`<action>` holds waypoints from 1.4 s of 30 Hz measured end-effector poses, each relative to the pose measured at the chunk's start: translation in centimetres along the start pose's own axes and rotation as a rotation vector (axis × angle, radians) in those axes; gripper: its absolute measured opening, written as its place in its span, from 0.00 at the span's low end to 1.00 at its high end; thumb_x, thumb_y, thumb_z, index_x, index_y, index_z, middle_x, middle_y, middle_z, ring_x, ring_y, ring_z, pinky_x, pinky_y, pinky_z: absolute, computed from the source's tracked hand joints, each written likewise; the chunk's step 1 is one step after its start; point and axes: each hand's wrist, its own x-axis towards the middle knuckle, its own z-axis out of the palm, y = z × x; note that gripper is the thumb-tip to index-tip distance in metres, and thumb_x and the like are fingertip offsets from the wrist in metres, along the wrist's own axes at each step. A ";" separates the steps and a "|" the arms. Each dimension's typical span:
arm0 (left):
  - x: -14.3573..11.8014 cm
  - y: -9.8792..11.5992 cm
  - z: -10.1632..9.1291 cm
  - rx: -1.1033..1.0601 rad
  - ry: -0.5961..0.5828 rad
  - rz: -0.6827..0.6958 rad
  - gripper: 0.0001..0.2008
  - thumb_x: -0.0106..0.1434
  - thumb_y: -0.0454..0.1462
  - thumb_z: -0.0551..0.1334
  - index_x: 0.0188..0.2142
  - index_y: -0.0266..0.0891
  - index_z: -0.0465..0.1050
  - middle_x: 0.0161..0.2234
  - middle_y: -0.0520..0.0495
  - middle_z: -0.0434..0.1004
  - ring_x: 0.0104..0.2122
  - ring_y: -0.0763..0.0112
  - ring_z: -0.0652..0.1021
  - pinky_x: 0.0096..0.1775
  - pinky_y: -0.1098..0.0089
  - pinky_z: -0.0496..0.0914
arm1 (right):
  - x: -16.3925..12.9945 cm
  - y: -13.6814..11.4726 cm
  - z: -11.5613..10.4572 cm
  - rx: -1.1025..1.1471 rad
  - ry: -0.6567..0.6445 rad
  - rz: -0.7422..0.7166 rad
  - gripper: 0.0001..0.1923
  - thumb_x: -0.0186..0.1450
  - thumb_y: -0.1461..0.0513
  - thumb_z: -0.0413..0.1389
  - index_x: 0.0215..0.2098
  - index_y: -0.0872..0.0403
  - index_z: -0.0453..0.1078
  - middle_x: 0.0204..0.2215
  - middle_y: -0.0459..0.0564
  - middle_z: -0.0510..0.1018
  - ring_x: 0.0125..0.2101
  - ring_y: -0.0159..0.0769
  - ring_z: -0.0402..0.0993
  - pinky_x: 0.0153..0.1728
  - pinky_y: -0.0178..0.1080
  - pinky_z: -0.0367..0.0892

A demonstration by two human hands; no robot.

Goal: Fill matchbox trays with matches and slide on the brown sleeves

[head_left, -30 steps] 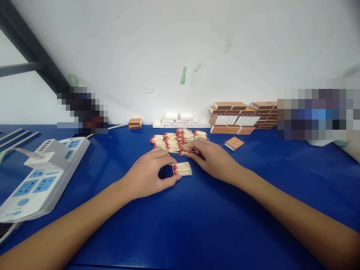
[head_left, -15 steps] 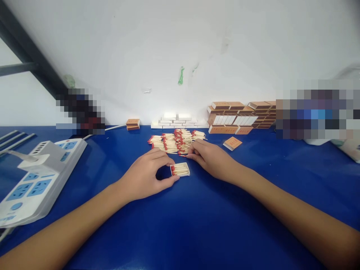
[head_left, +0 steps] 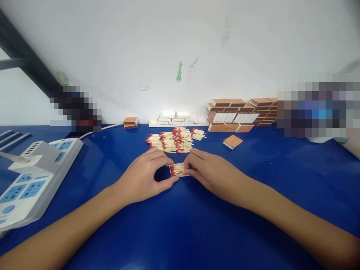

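Between thumb and fingers, my left hand (head_left: 149,174) grips the left end of a small white matchbox tray (head_left: 170,171) lying on the blue table. Red-headed matches (head_left: 177,169) fill much of the tray. Over its right end, my right hand (head_left: 209,168) pinches matches just above the tray, their red tips showing beside my fingertips. My fingers cover the tray's right end. Just beyond both hands lies a spread of loose matches (head_left: 170,141), grouped in rough bundles with their heads mostly to the left. A single orange matchbox cover (head_left: 233,141) rests to the right of them.
White trays (head_left: 177,120) are stacked against the wall. Orange matchboxes (head_left: 230,116) form a taller stack to their right, and a small pair of orange boxes (head_left: 131,122) stands at left. A power strip (head_left: 36,183) with a plugged-in adapter lies near my left arm.
My right hand has moved from the loose matches down and left to the tray, bringing matches over it. My left hand keeps its grip on the tray. The view has shifted slightly.
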 end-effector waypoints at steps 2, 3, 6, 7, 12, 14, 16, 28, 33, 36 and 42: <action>0.0 0.1 0.0 -0.003 -0.006 0.006 0.11 0.67 0.42 0.69 0.46 0.41 0.78 0.41 0.46 0.82 0.43 0.60 0.79 0.47 0.58 0.75 | 0.0 -0.3 0.5 -0.009 -0.015 0.001 0.05 0.75 0.64 0.56 0.39 0.53 0.68 0.39 0.51 0.77 0.33 0.37 0.73 0.33 0.39 0.65; 0.0 0.2 0.1 -0.004 -0.009 0.008 0.11 0.67 0.42 0.69 0.46 0.41 0.78 0.41 0.46 0.82 0.43 0.60 0.79 0.47 0.58 0.74 | 0.0 -0.4 0.7 -0.009 -0.014 0.004 0.05 0.75 0.64 0.55 0.39 0.53 0.68 0.39 0.51 0.77 0.33 0.37 0.73 0.33 0.39 0.64; 0.1 0.3 0.1 -0.015 -0.017 0.011 0.11 0.66 0.42 0.69 0.45 0.41 0.78 0.41 0.45 0.81 0.43 0.60 0.79 0.47 0.58 0.74 | 0.1 -0.4 0.7 0.040 -0.004 0.005 0.05 0.75 0.63 0.55 0.39 0.53 0.68 0.39 0.50 0.77 0.33 0.36 0.73 0.34 0.39 0.64; 0.0 0.3 0.2 -0.025 -0.018 0.012 0.11 0.66 0.42 0.70 0.45 0.41 0.78 0.41 0.45 0.81 0.43 0.60 0.79 0.47 0.59 0.74 | 0.2 -0.4 0.6 0.066 -0.001 0.009 0.06 0.75 0.63 0.55 0.38 0.53 0.68 0.38 0.50 0.76 0.34 0.36 0.72 0.34 0.38 0.64; -0.2 0.5 0.4 -0.067 -0.011 0.006 0.11 0.66 0.41 0.70 0.45 0.40 0.77 0.40 0.45 0.81 0.42 0.60 0.79 0.46 0.59 0.74 | 0.2 -0.2 0.3 0.151 -0.016 0.033 0.04 0.73 0.66 0.57 0.38 0.53 0.69 0.37 0.48 0.75 0.32 0.33 0.70 0.33 0.37 0.62; -0.2 0.6 0.4 -0.069 -0.005 0.014 0.10 0.66 0.41 0.70 0.44 0.40 0.77 0.40 0.45 0.81 0.42 0.60 0.79 0.47 0.58 0.74 | 0.1 0.0 0.4 0.173 -0.013 0.038 0.05 0.74 0.65 0.57 0.38 0.53 0.69 0.36 0.47 0.74 0.32 0.33 0.69 0.33 0.36 0.62; -0.1 0.7 0.4 -0.087 -0.007 0.018 0.09 0.66 0.41 0.70 0.43 0.41 0.77 0.39 0.45 0.81 0.41 0.61 0.79 0.46 0.59 0.74 | 0.0 0.1 0.5 0.194 -0.003 0.047 0.06 0.75 0.63 0.57 0.37 0.52 0.69 0.35 0.46 0.74 0.31 0.33 0.68 0.32 0.36 0.61; -0.1 0.6 0.2 -0.106 -0.013 0.009 0.09 0.66 0.40 0.70 0.44 0.42 0.77 0.38 0.46 0.80 0.40 0.61 0.79 0.45 0.59 0.74 | 0.1 -0.4 1.0 0.240 0.077 0.059 0.05 0.74 0.60 0.58 0.39 0.52 0.71 0.33 0.46 0.73 0.30 0.32 0.68 0.32 0.36 0.62; 0.0 0.6 0.1 -0.103 -0.015 0.007 0.10 0.66 0.41 0.70 0.44 0.41 0.77 0.39 0.46 0.81 0.41 0.62 0.79 0.47 0.59 0.75 | -0.1 -0.2 1.1 0.165 0.066 0.008 0.04 0.75 0.60 0.57 0.41 0.52 0.72 0.36 0.47 0.74 0.31 0.33 0.69 0.32 0.36 0.62; -0.1 0.6 0.1 -0.098 -0.010 0.010 0.10 0.66 0.41 0.70 0.44 0.41 0.77 0.40 0.46 0.82 0.41 0.61 0.79 0.47 0.58 0.75 | -0.3 0.1 0.5 0.129 0.049 0.009 0.04 0.74 0.61 0.57 0.40 0.52 0.72 0.36 0.48 0.74 0.31 0.33 0.69 0.31 0.36 0.62; -0.1 0.6 0.1 -0.088 -0.002 0.010 0.10 0.66 0.41 0.70 0.44 0.42 0.78 0.40 0.45 0.82 0.41 0.60 0.80 0.46 0.58 0.76 | -0.1 0.4 0.4 0.162 0.019 0.014 0.06 0.74 0.62 0.57 0.38 0.52 0.70 0.34 0.47 0.74 0.30 0.32 0.69 0.31 0.36 0.62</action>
